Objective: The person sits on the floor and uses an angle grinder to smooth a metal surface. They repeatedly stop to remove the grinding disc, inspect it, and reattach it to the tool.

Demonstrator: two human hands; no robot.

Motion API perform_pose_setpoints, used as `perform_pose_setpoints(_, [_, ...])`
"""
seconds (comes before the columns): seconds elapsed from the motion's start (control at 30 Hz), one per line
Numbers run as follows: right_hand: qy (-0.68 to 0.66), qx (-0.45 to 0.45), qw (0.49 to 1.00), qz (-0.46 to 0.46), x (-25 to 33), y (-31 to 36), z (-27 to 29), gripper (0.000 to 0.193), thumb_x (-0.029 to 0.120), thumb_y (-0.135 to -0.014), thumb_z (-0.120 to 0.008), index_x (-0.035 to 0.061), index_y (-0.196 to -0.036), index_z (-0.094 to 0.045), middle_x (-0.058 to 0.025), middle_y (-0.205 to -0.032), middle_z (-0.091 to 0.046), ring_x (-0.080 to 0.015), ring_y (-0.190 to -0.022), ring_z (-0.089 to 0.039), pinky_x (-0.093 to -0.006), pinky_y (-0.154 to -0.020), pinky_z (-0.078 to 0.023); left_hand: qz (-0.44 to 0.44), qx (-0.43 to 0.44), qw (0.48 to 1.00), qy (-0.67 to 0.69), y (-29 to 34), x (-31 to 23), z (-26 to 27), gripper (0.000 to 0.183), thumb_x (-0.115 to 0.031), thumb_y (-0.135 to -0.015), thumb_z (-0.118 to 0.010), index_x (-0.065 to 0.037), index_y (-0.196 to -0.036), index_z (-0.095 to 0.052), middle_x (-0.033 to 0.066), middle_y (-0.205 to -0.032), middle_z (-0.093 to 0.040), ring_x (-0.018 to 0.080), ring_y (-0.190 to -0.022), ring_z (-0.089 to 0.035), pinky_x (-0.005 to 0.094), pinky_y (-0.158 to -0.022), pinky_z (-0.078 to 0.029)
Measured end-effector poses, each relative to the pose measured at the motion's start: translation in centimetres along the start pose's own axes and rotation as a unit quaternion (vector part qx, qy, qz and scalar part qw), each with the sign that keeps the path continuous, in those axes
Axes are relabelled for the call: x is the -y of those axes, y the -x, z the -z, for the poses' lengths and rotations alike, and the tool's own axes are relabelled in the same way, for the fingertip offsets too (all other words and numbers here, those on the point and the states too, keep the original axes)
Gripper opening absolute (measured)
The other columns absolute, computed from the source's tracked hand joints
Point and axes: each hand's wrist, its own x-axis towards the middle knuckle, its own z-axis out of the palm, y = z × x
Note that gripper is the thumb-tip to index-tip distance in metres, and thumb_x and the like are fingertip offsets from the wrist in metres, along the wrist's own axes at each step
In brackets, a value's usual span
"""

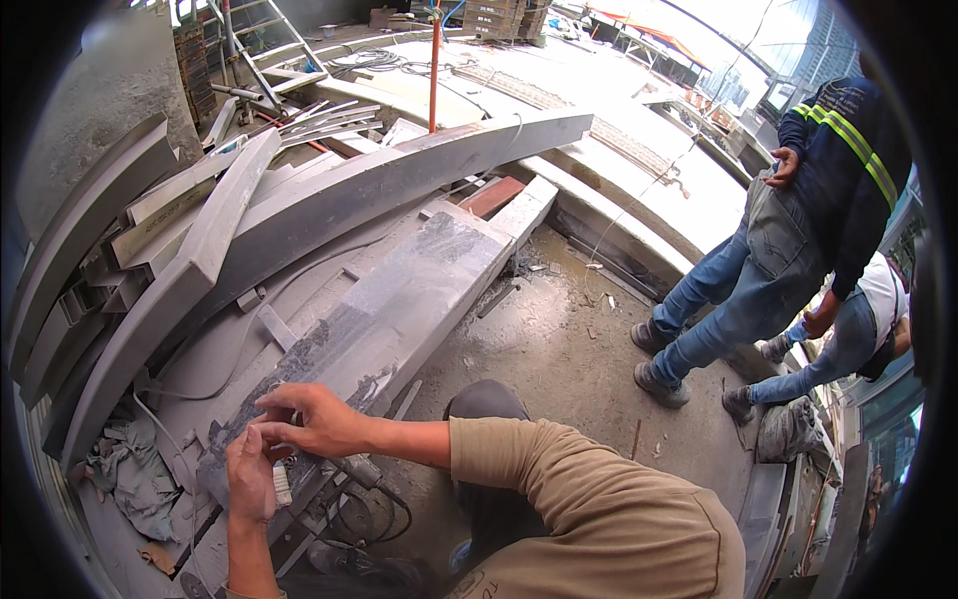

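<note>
My left hand [250, 481] is raised at the lower left, its fingers pointing up and loosely bent, its thumb apart. My right hand [317, 421] reaches in from the right, fingers curved and apart, their tips close to the left hand's. No held object shows in either; part of the left palm is turned away. Both are over the near end of a long grey metal beam [409, 285] with dark, scuffed patches. Under my right forearm lies a power tool [361, 471] with a black cable, partly hidden. A whitish ribbed piece [282, 485] shows beside my left hand.
Long curved metal profiles [429, 160] and stacked channels [110, 275] fill the left. Crumpled cloth [147, 479] lies below them. A person in jeans and a reflective-striped top [818, 190] stands at the right; another person [848, 344] bends behind. Debris dots the wet concrete floor [559, 329].
</note>
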Motion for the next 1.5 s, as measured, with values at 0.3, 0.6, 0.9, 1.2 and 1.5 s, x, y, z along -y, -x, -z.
perform_pose_setpoints(0.3, [0.04, 0.021, 0.997, -0.056, -0.2, 0.4, 0.4, 0.036, 0.014, -0.092, -0.068, 0.0025, -0.126, -0.062, -0.0117, -0.104, -0.069, -0.0202, -0.098, -0.067, -0.0332, -0.084, -0.055, -0.026, 0.019, 0.995, -0.094, 0.4, 0.9, 0.9, 0.034, -0.022, -0.103, -0.048, 0.002, -0.122, -0.063, 0.0087, -0.12, -0.064, 0.0174, -0.109, -0.061, 0.0326, -0.094, -0.049])
perform_pose_setpoints(0.6, [0.194, 0.108, 0.973, 0.058, -1.0, -2.7, 0.9, 0.045, 0.008, -0.095, -0.061, 0.0021, -0.139, -0.052, -0.0078, -0.109, -0.058, -0.0142, -0.087, -0.054, -0.0265, -0.072, -0.043, -0.284, -0.33, 0.823, -0.366, 11.5, -4.9, 0.8, 0.035, -0.019, -0.087, -0.071, -0.001, -0.115, -0.06, 0.0148, -0.116, -0.054, 0.0323, -0.115, -0.054, 0.039, -0.099, -0.044])
perform_pose_setpoints(0.9, [0.32, 0.121, 0.933, 0.115, -1.2, -5.4, 1.3, 0.049, 0.006, -0.086, -0.074, -0.0003, -0.133, -0.058, -0.0222, -0.122, -0.065, -0.0231, -0.097, -0.065, -0.0321, -0.072, -0.056, -0.056, -0.85, 0.486, -0.195, 50.6, -3.5, 6.1, 0.059, -0.025, -0.092, -0.066, -0.007, -0.143, -0.043, 0.0124, -0.126, -0.062, 0.0214, -0.099, -0.065, 0.0368, -0.082, -0.052])
perform_pose_setpoints(1.2, [0.349, 0.111, 0.917, 0.158, -10.5, -4.6, 4.3, 0.037, 0.016, -0.097, -0.061, 0.0035, -0.132, -0.059, -0.0112, -0.11, -0.069, -0.0179, -0.092, -0.066, -0.0292, -0.082, -0.054, -0.276, -0.951, -0.03, -0.135, 84.2, -14.7, -7.2, 0.084, -0.024, -0.09, -0.065, 0.003, -0.154, -0.018, 0.0236, -0.135, -0.053, 0.0332, -0.108, -0.064, 0.0402, -0.084, -0.054])
perform_pose_setpoints(1.5, [0.355, 0.142, 0.919, 0.094, -11.1, -4.8, 4.0, 0.052, 0.026, -0.093, -0.067, 0.0014, -0.136, -0.053, -0.0124, -0.103, -0.071, -0.0213, -0.093, -0.066, -0.0306, -0.082, -0.053, -0.291, -0.928, -0.179, -0.15, 86.6, -27.9, -19.4, 0.086, -0.021, -0.086, -0.061, 0.003, -0.154, -0.014, 0.0294, -0.142, -0.047, 0.041, -0.127, -0.052, 0.0446, -0.107, -0.043])
